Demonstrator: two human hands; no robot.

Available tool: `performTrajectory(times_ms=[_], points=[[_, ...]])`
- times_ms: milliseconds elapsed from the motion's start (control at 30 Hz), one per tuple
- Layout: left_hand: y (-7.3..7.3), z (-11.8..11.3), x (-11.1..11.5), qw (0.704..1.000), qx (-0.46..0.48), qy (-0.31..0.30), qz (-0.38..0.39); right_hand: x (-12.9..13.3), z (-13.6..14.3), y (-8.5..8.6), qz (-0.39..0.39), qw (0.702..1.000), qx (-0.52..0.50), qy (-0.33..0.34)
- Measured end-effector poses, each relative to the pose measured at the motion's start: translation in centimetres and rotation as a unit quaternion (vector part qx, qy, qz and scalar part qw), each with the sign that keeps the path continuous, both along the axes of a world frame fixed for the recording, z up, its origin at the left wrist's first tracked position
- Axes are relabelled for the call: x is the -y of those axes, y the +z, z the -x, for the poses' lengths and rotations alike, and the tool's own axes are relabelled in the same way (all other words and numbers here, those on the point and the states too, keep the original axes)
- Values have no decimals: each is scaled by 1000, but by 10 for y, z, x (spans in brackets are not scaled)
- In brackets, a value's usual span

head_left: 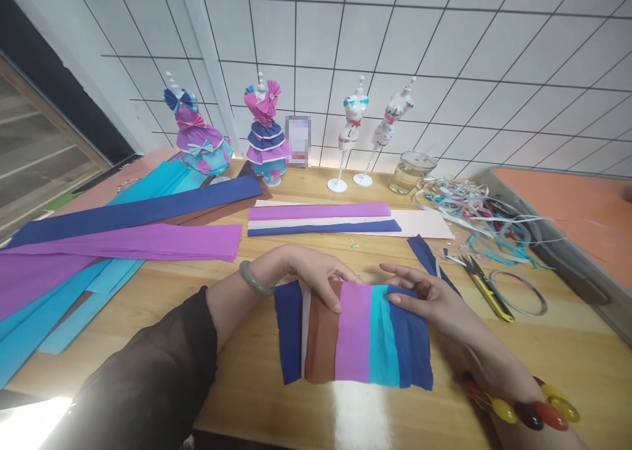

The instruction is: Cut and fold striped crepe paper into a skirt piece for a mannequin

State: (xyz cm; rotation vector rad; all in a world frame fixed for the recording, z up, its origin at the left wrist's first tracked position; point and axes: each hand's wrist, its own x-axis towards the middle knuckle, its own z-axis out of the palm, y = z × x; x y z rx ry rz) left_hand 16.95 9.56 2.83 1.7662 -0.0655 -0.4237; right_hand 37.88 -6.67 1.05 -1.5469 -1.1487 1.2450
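A striped piece with dark blue, white, brown, purple and turquoise bands is held up near the table's front edge. My left hand pinches its top edge at the brown band, thumb in front and the other fingers behind. On the right, my right hand grips the top edge at the turquoise and dark blue bands, its thumb in front. Beyond the hands, purple, white and dark blue strips lie on a pale sheet.
Long coloured strips spread over the left side. Two dressed mini mannequins, two barer ones and a glass jar stand along the back. Yellow-handled snips, a clear ring and tangled ribbons lie at right.
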Motion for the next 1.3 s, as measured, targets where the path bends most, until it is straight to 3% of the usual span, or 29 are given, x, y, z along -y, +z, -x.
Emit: performTrajectory(times_ms=[367, 733, 1100, 1300], points=[[-4, 0, -3, 1000, -11, 13, -15, 2, 3, 9, 26, 1000, 4, -4], [-6, 1, -3, 1000, -26, 11, 8, 3, 0, 4, 48, 998, -39, 0], [1, 2, -3, 998, -31, 37, -27, 4, -10, 3, 28, 987, -47, -154], [1, 4, -7, 996, -16, 62, -68, 5, -19, 8, 20, 982, -47, -180]])
